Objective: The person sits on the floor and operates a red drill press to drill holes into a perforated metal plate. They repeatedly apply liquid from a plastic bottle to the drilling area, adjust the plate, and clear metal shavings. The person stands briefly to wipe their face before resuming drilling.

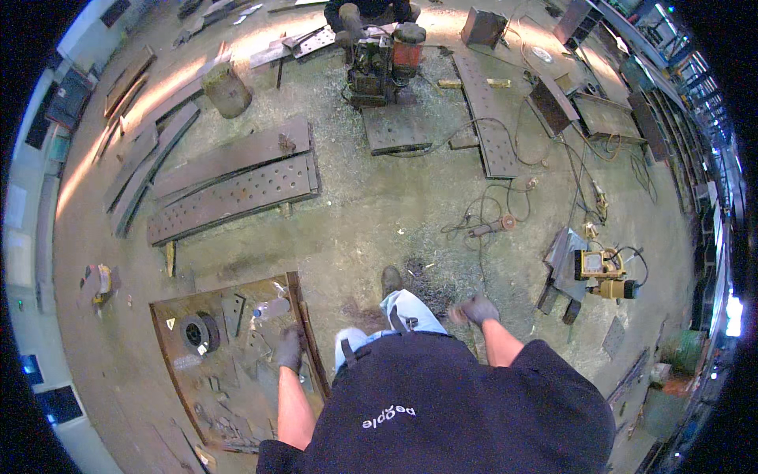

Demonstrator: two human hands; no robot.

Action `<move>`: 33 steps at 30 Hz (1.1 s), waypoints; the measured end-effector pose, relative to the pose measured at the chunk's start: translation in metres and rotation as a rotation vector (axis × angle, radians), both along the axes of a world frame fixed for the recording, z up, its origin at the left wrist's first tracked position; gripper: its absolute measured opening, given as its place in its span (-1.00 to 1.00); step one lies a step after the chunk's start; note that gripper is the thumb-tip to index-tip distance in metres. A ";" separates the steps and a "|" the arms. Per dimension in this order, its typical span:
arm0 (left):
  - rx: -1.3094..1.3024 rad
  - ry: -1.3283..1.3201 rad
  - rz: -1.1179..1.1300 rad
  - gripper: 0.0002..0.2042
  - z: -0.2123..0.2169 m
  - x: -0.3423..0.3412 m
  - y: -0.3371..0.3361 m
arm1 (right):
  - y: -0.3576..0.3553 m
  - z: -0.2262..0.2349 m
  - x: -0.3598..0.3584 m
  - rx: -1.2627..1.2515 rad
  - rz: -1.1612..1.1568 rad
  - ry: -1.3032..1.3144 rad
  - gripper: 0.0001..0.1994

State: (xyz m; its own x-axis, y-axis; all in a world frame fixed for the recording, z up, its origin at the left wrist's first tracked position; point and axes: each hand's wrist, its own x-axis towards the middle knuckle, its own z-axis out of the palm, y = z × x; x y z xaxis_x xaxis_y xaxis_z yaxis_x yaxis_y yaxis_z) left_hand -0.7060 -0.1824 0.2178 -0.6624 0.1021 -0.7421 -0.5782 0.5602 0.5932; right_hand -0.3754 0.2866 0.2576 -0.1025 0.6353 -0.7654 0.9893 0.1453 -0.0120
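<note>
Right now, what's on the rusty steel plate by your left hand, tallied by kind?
Round black coiled-wire spool: 1
Clear plastic bottle lying on its side: 1
Small flat dark steel square: 1
Grey-gloved left hand resting near the rusty steel plate's edge: 1
Total: 4

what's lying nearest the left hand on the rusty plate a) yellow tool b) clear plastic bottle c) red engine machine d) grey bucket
b: the left hand hangs over the rusty plate, and the clear plastic bottle lies just above it; the yellow tool sits far off on the other side.
</note>
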 end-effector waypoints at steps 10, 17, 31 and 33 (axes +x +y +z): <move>-0.019 -0.212 0.439 -0.70 0.027 -0.021 0.069 | 0.134 0.072 -0.320 0.265 0.095 0.550 -0.31; -0.425 -0.416 -0.118 -0.53 -0.044 -0.030 0.036 | 0.121 0.129 -0.477 0.215 0.086 0.896 -0.40; 0.038 0.749 -0.528 -0.32 0.168 -0.479 0.321 | 0.089 0.228 -0.723 0.007 0.579 0.977 -0.46; 0.090 0.852 -0.672 -0.28 0.174 -0.491 0.347 | 0.089 0.237 -0.740 -0.011 0.563 1.030 -0.49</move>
